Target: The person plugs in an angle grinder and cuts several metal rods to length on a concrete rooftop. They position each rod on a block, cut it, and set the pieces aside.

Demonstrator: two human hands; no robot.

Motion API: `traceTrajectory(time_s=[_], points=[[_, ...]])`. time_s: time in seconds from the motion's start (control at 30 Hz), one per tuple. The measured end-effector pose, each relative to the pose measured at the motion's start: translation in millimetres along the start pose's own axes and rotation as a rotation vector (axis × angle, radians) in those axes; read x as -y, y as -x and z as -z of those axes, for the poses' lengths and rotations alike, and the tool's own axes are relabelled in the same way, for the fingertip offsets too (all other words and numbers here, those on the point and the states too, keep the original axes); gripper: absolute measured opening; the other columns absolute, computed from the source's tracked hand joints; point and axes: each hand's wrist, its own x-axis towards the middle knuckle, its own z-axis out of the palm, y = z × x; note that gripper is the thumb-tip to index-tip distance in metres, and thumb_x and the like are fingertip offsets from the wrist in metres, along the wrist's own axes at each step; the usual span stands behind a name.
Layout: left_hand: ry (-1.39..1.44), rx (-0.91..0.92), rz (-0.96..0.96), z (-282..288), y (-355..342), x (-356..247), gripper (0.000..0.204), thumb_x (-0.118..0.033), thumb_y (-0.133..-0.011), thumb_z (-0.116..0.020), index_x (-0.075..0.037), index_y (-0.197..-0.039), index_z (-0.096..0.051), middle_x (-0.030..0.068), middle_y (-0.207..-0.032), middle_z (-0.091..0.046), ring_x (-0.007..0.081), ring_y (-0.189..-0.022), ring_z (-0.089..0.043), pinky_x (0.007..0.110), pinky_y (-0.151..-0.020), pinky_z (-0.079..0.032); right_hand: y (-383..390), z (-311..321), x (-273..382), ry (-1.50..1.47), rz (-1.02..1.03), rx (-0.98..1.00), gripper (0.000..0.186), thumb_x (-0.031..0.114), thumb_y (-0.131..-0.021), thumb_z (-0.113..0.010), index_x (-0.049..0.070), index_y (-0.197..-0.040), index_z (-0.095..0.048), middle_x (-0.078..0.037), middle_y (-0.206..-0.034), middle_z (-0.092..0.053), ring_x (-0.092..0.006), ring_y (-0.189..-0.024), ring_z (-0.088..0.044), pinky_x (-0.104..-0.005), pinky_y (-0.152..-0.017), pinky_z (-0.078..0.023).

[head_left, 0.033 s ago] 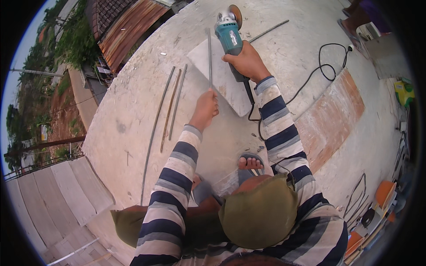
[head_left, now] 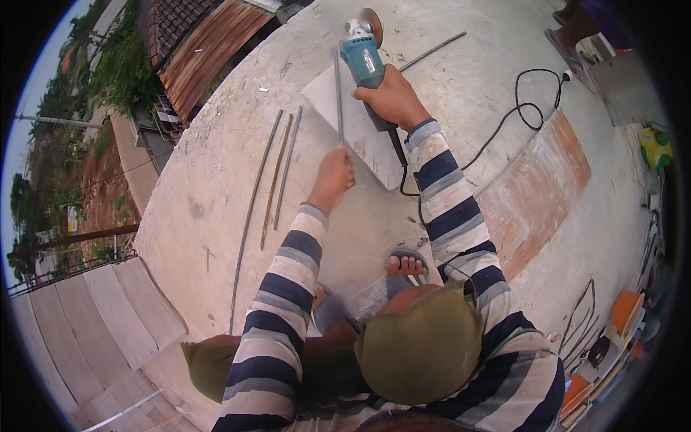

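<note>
My right hand (head_left: 394, 99) is wrapped round the body of a teal angle grinder (head_left: 363, 63), whose round brown disc (head_left: 372, 27) points to the far side. Closed in a fist, my left hand (head_left: 333, 177) grips the near end of a thin grey metal rod (head_left: 339, 101). The rod runs away from me across a pale flat board (head_left: 371, 144) on the concrete. Grinder and rod lie close side by side in the picture, with the disc to the right of the rod's far end. The grinder's black cord (head_left: 403, 165) drops behind my right forearm.
Left of the board lie two more grey rods (head_left: 258, 194) and a rusty brown strip (head_left: 277, 173). Another rod (head_left: 435, 50) lies beyond the grinder. A looped black cable (head_left: 520, 108) and a reddish board (head_left: 536, 194) are on the right. A person's legs (head_left: 576, 32) show at the far right.
My right hand has brought the grinder slightly left, nearer the rod. My left hand and the rod have hardly moved.
</note>
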Motion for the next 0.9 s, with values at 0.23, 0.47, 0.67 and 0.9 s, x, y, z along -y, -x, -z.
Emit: traceTrajectory(time_s=[0.23, 0.47, 0.67, 0.9], points=[[-0.057, 0.015, 0.041, -7.2, -3.5, -23.0, 0.024, -0.032, -0.118, -0.042, -0.012, -0.108, -0.052, -0.0045, -0.07, -0.04, 0.0083, -0.053, -0.033, 0.027, -0.047, -0.029, -39.9, -41.2, 41.5, 0.136, -0.044, 0.107, 0.085, 0.041, -0.083, -0.078, -0.011, -0.143, -0.048, -0.035, -0.128, -0.071, -0.0468, -0.12, -0.072, -0.0465, -0.104, -0.057], [-0.243, 0.005, -0.079, -6.3, -6.0, -15.1, 0.024, -0.032, -0.118, -0.041, -0.014, -0.106, -0.05, -0.0063, -0.069, -0.037, 0.0068, -0.051, -0.029, 0.027, -0.045, -0.025, -68.2, -69.5, 46.2, 0.173, -0.065, 0.11, 0.091, 0.041, -0.084, -0.08, -0.013, -0.148, -0.045, -0.032, -0.135, -0.07, -0.0428, -0.126, -0.071, -0.0436, -0.108, -0.057], [-0.253, 0.005, -0.044, -8.0, -8.5, -15.3, 0.017, -0.023, -0.112, -0.043, -0.012, -0.106, -0.055, -0.0024, -0.076, -0.043, 0.0107, -0.056, -0.041, 0.029, -0.047, -0.034, -76.7, -75.9, 37.3, 0.175, -0.072, 0.129, 0.093, 0.042, -0.084, -0.08, -0.013, -0.15, -0.044, -0.032, -0.138, -0.069, -0.0428, -0.128, -0.07, -0.043, -0.109, -0.056], [-0.337, -0.041, -0.09, -6.7, -12.8, -9.8, 0.018, -0.02, -0.108, -0.043, -0.01, -0.108, -0.058, 0.0041, -0.084, -0.05, 0.0184, -0.066, -0.049, 0.034, -0.055, -0.041, -84.0, -85.0, 40.7, 0.231, -0.079, 0.118, 0.094, 0.046, -0.084, -0.079, -0.015, -0.148, -0.044, -0.033, -0.138, -0.069, -0.043, -0.129, -0.069, -0.0425, -0.11, -0.055]])
